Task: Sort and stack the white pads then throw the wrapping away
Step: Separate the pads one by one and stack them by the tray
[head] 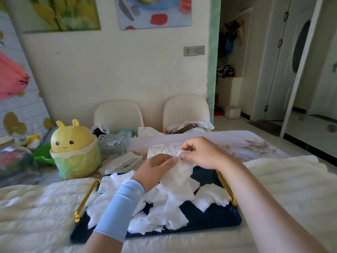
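Dark blue tray (215, 216) sat near the tabletop's front edge, with loose white pads (164, 214) heaped across it. Over the tray's far side, left hand (155, 170) and right hand (198, 152) met, both pinching the top of one hanging pad (182, 172). A neat pad stack (162, 151) lay just beyond. A yellow bin (74, 148) stood towards the left edge.
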Available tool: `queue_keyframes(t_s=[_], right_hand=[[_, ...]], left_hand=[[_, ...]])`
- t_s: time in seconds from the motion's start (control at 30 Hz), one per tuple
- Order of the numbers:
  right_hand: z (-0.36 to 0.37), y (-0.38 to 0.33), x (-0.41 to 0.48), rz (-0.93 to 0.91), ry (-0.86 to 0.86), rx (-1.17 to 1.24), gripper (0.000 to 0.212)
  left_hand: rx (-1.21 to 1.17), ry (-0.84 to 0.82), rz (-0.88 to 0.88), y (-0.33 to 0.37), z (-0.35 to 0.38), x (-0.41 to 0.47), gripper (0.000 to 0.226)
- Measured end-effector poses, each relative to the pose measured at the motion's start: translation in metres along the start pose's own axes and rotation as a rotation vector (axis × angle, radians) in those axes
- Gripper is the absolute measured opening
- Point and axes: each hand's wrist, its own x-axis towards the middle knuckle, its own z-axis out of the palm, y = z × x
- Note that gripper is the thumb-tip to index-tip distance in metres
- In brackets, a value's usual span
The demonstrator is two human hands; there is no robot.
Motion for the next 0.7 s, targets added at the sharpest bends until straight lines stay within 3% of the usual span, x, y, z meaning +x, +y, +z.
queue_keyframes(t_s=[0.13, 0.2, 0.3, 0.37, 0.53, 0.63, 0.7], right_hand=[[0.018, -0.018, 0.001, -0.05, 0.098, 0.197, 0.007], [0.028, -0.024, 0.002, -0.047, 0.08, 0.255, 0.015], [0.042, -0.029, 0.003, -0.026, 0.034, 0.261, 0.021], [0.051, -0.029, 0.003, -0.013, -0.015, 0.222, 0.018], [0.069, -0.03, -0.003, 0.017, -0.167, 0.001, 0.026], [0.069, -0.037, -0.008, -0.082, -0.085, -0.236, 0.039], [0.066, -0.043, -0.01, -0.182, -0.053, -0.243, 0.031]], left_hand=[[0.089, 0.144, 0.036, -0.006, -0.004, -0.002, 0.027], [0.023, 0.199, 0.014, -0.013, -0.01, -0.003, 0.031], [-0.035, 0.204, -0.009, -0.023, -0.022, -0.011, 0.02], [-0.033, 0.174, -0.012, -0.029, -0.031, -0.018, 0.015], [0.109, 0.095, -0.056, -0.047, -0.039, -0.03, 0.027], [0.222, 0.053, -0.07, -0.054, -0.037, -0.034, 0.031], [0.235, 0.061, -0.058, -0.055, -0.036, -0.035, 0.032]])
